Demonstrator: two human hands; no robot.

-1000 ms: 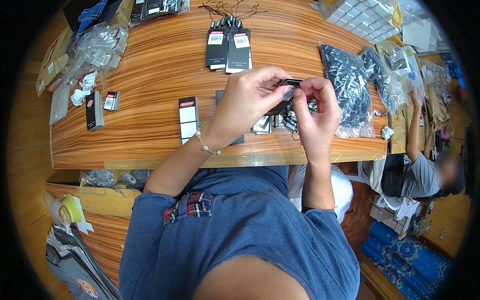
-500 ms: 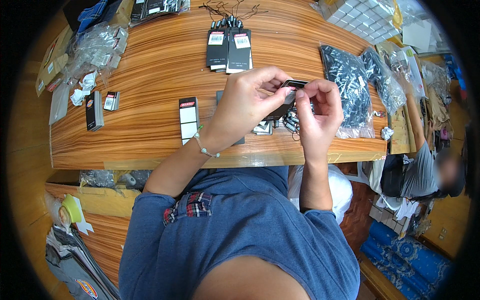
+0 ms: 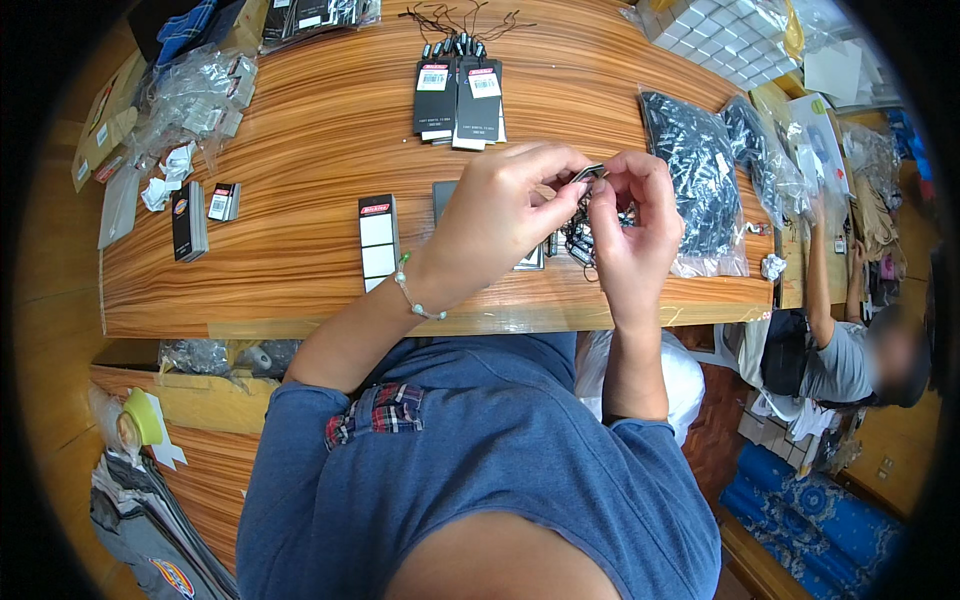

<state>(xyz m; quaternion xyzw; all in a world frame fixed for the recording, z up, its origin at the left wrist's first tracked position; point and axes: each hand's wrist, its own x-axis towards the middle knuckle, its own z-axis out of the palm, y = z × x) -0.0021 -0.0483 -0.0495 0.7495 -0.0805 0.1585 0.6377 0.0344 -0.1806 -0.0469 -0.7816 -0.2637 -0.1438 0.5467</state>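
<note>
My left hand (image 3: pixel 500 205) pinches black hang tags (image 3: pixel 589 173) by one side, thumb over them; they are tilted and seen nearly edge-on. My right hand (image 3: pixel 640 225), thumb and forefinger pressed together, grips the same tags at their right end. What lies between those fingertips is partly hidden. Under the hands is a loose heap of black tag strings (image 3: pixel 580 246) with small silvery ends. A stack of tags with white panels (image 3: pixel 378 245) lies beside my left wrist. Farther off, strung black tags (image 3: pixel 480 112) lie together, cords fanned away from me.
A clear bag of black tag strings (image 3: pixel 695 185) lies right of my hands, near a crumpled paper ball (image 3: pixel 773 266). Small tag stacks (image 3: pixel 188 225) and plastic bags (image 3: pixel 200 100) are at left. White boxes (image 3: pixel 715 35) fill the far right. Another person (image 3: pixel 840 355) works at right.
The held tags have tipped from showing a dark face to nearly edge-on. My fingertips stay close together around them. The other person's arm at right has shifted.
</note>
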